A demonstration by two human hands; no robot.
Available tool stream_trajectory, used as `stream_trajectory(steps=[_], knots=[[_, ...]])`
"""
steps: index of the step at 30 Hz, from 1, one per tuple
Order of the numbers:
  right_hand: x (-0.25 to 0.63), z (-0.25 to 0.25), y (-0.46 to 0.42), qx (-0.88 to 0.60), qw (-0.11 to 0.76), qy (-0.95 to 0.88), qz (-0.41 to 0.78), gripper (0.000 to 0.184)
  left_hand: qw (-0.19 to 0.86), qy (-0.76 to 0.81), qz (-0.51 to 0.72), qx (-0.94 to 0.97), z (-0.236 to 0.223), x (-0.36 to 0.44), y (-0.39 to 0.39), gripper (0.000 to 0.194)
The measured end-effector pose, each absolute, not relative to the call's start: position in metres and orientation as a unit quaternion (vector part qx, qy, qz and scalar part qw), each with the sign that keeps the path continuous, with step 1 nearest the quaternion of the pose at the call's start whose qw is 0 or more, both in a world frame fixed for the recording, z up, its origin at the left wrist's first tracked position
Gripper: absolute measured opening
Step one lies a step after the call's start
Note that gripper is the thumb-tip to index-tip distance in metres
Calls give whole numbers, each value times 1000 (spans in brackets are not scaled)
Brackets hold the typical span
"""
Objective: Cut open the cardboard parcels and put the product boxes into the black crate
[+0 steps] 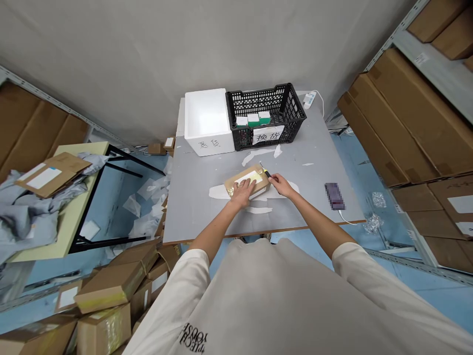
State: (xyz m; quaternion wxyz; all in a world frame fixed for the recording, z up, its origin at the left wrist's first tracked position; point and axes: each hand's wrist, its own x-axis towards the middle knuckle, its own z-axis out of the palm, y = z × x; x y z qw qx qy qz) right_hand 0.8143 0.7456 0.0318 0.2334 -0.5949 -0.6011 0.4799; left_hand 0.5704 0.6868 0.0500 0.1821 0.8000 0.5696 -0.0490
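A small brown cardboard box (232,180) with a white label and clear tape lies on the grey table (195,217). My left hand (242,192) rests flat on its top, fingers stretched out. In my right hand (281,185) is a black and yellow utility knife (266,172), gripped by its handle. Its tip points away from me, over the box's far right corner. Torn white paper pieces (258,210) lie around the box. Whether the blade touches the tape is too small to tell.
Behind the box stand a white foam bin (210,143) and a black crate (295,123) holding several green-and-white boxes (253,120). A phone (334,196) on a cable lies at right. Cardboard boxes (111,286) crowd the floor at left; a side table (70,217) carries parcels.
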Motion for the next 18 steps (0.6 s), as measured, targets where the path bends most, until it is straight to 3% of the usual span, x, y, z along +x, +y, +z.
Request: stream_trajectory(steps=[3, 10, 18], knots=[[809, 32, 733, -572, 223, -581, 535, 35, 170, 556, -52, 812, 49, 553, 684, 108], [797, 35, 705, -531, 194, -504, 652, 28, 150, 566, -9, 811, 50, 551, 671, 86], [832, 35, 712, -554, 168, -571, 582, 31, 153, 546, -7, 824, 56, 565, 671, 70]])
